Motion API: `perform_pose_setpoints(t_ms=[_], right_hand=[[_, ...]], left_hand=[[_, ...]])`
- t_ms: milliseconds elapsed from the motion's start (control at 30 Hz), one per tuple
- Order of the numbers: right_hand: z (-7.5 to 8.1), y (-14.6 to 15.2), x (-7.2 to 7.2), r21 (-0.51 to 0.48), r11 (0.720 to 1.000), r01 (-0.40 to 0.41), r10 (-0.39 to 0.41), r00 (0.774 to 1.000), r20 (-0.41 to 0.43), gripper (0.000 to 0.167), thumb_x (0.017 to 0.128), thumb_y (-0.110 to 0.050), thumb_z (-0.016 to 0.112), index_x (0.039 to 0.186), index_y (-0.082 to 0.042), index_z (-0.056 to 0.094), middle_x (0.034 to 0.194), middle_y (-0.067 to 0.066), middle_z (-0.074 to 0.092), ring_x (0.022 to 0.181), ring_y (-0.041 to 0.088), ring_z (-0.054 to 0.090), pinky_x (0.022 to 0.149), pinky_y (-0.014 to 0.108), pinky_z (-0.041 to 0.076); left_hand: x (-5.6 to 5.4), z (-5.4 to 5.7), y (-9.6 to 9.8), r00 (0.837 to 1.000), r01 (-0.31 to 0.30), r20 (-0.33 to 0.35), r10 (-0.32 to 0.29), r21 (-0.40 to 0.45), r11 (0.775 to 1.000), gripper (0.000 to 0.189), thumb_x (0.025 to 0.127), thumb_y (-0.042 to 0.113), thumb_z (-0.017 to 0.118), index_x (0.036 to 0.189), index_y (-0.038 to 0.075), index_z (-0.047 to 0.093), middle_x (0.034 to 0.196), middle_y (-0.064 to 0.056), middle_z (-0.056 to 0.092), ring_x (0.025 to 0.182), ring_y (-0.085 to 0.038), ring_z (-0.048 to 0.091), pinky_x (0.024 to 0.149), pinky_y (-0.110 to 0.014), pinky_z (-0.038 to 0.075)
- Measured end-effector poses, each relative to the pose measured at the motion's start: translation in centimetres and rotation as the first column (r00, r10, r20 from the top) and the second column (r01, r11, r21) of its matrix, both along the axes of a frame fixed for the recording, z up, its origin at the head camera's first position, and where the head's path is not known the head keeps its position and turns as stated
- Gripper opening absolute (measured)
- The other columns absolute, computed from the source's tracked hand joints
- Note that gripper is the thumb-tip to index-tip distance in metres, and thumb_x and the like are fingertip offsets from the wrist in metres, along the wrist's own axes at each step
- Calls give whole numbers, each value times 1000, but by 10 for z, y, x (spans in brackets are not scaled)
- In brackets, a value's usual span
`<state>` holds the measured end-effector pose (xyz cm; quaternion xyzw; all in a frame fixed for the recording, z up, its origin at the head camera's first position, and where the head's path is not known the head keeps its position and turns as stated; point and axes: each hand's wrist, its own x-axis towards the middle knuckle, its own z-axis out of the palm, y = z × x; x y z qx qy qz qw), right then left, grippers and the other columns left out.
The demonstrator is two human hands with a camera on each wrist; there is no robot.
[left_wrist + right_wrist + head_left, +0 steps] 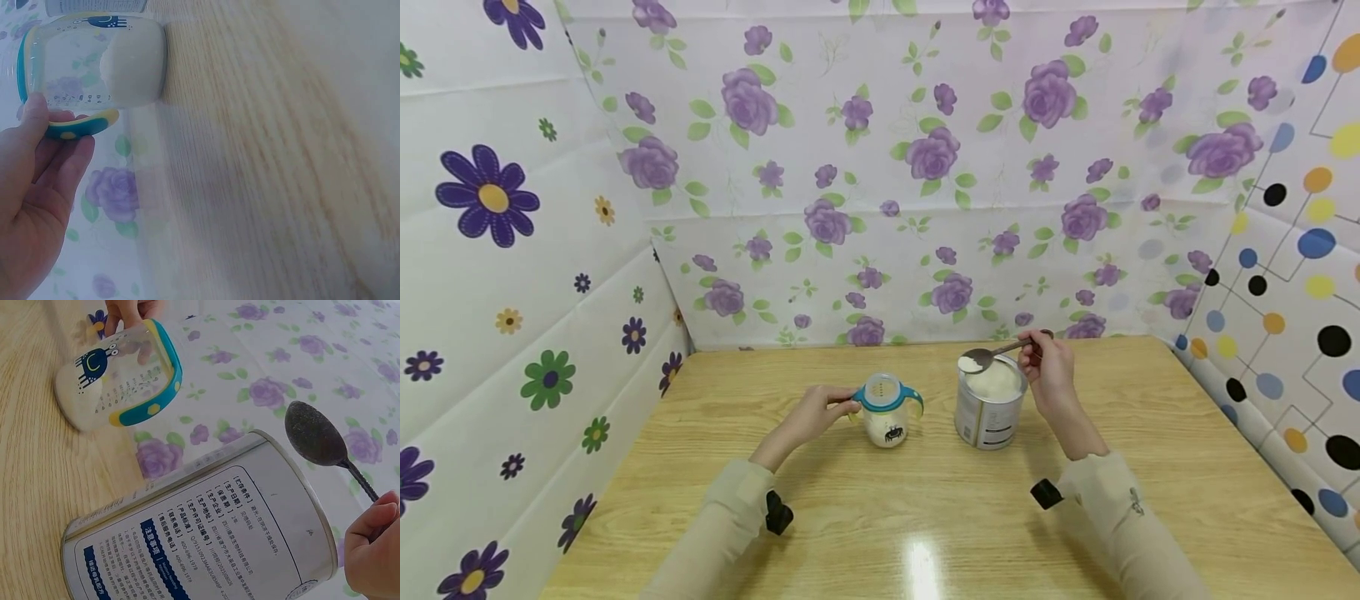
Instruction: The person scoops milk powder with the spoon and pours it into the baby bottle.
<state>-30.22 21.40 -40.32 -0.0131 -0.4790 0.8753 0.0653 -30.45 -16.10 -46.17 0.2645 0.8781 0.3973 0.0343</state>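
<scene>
My left hand (814,414) pinches one handle of a clear baby bottle (134,62) with a blue-and-yellow collar, which stands on the table. White powder fills its lower part, and a dark cartoon animal is printed on its side. To its right stands an open tin (206,531) of white powder, heaped near the rim. My right hand (1049,372) grips the handle of a dark spoon (988,358), held above the tin's mouth with white powder in its bowl. From the right wrist view only the underside of the spoon's bowl shows.
The wooden table (880,517) runs back to a curtain with purple roses (932,154). Flowered cloth (490,200) hangs on the left, dotted cloth (1315,242) on the right. A black wrist device (778,512) sits by the left sleeve, another (1047,493) by the right.
</scene>
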Motion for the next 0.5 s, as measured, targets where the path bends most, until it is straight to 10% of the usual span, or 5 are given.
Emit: perform_pose_setpoints(t_ms=[500], right_hand=[[1, -13, -1, 26, 999, -22, 21, 999, 26, 39, 105, -14, 38, 76, -7, 63, 61, -3, 51, 49, 5, 46, 44, 13, 39]], left_hand=[[-2, -1, -1, 1000, -2, -8, 2, -26, 1000, 35, 96, 21, 60, 128, 9, 64, 118, -10, 70, 100, -19, 70, 88, -33, 57]])
